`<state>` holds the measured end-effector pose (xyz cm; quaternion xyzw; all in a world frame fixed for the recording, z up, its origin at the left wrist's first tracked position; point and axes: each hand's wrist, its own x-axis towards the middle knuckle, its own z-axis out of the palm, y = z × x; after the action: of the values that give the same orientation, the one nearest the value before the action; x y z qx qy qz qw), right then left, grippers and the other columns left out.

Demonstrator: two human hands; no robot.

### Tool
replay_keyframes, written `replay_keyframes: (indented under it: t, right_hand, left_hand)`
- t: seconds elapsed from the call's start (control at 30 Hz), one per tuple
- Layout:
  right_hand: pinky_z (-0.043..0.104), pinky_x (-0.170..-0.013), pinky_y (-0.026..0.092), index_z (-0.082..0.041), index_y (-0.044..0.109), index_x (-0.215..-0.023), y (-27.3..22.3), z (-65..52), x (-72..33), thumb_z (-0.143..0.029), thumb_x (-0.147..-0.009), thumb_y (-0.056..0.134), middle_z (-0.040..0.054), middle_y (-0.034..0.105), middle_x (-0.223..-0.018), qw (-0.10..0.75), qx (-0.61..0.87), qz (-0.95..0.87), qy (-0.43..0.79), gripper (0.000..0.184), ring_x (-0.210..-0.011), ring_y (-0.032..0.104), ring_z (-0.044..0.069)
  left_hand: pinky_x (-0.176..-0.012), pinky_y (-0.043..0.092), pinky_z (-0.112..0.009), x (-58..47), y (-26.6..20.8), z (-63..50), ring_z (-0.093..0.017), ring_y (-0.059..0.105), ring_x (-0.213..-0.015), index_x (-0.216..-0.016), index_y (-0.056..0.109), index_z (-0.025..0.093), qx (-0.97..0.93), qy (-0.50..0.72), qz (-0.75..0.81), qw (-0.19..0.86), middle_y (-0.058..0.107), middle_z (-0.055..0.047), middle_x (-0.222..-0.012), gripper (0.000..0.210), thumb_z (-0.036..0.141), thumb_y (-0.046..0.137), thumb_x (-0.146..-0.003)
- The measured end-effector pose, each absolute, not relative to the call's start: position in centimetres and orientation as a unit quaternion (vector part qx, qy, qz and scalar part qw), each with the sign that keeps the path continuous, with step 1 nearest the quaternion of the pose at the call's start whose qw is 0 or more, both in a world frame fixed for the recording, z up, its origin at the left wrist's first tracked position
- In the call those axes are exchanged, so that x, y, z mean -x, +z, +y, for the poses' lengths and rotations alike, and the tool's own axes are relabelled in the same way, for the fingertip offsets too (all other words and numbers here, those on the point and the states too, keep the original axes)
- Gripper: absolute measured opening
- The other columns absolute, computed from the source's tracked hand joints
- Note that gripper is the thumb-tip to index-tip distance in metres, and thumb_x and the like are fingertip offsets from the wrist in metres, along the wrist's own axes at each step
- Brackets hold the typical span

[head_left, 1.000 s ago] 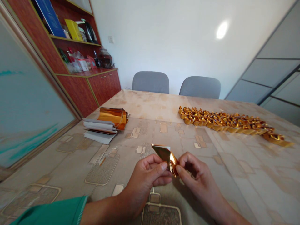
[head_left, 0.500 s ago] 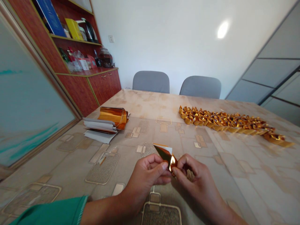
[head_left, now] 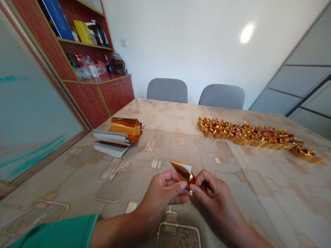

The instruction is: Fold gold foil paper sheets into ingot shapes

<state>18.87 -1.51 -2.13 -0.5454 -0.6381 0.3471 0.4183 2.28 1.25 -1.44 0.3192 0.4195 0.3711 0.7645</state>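
Note:
A partly folded sheet of gold foil paper (head_left: 183, 170) with a white underside is held between both hands, above the near middle of the table. My left hand (head_left: 167, 189) pinches its left side between thumb and fingers. My right hand (head_left: 213, 193) grips the right end, thumb against curled fingers, which hide part of the fold. Farther off to the left lies a stack of gold and white foil sheets (head_left: 125, 126), curled at the edges. At the right, several rows of folded gold foil pieces (head_left: 245, 133) sit packed together.
The table (head_left: 155, 112) has a patterned cover. Two grey chairs (head_left: 167, 90) stand at its far side, before a white wall. A reddish wooden cabinet (head_left: 115, 94) with bottles and a kettle is at the back left.
Both hands keep their grip on the foil paper. The foil has tilted slightly, and more of its white underside shows. The stack and the folded rows are unchanged.

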Motion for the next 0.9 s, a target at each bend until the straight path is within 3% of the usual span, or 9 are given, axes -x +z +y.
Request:
replay_keyframes:
  t: [0.33,0.67,0.9]
  right_hand:
    - [0.026,-0.050,0.033,-0.024,0.046,-0.072,-1.94,-1.30,-19.03,-0.034,-0.094,0.048,-0.0035,0.048,-0.062,0.416,0.545,-0.648,0.331,0.024,-0.056,0.043,0.013]
    - [0.024,-0.049,0.031,-0.023,0.047,-0.071,-2.13,-1.49,-18.70,-0.027,-0.090,0.054,-0.0041,0.048,-0.061,0.399,0.557,-0.682,0.255,0.021,-0.054,0.043,0.012]
    - [0.023,-0.046,0.027,-0.023,0.044,-0.069,-2.21,-1.41,-18.56,-0.027,-0.089,0.056,-0.0058,0.044,-0.058,0.417,0.545,-0.662,0.301,0.024,-0.051,0.039,0.011]
  left_hand:
    - [-0.065,0.055,-0.022,-2.21,-1.25,1.12,-0.012,0.067,-0.068,-0.083,0.065,0.012,-0.292,0.362,0.403,0.788,0.071,-0.005,-0.081,0.037,0.034,0.088,-0.064]
    - [-0.067,0.055,-0.024,-2.22,-1.69,1.31,-0.013,0.067,-0.070,-0.085,0.066,0.011,-0.316,0.362,0.414,0.773,0.073,-0.007,-0.083,0.044,0.038,0.090,-0.061]
    - [-0.066,0.055,-0.023,-2.25,-1.82,1.25,-0.012,0.066,-0.067,-0.082,0.067,0.010,-0.314,0.357,0.415,0.776,0.072,-0.006,-0.080,0.044,0.036,0.092,-0.056]
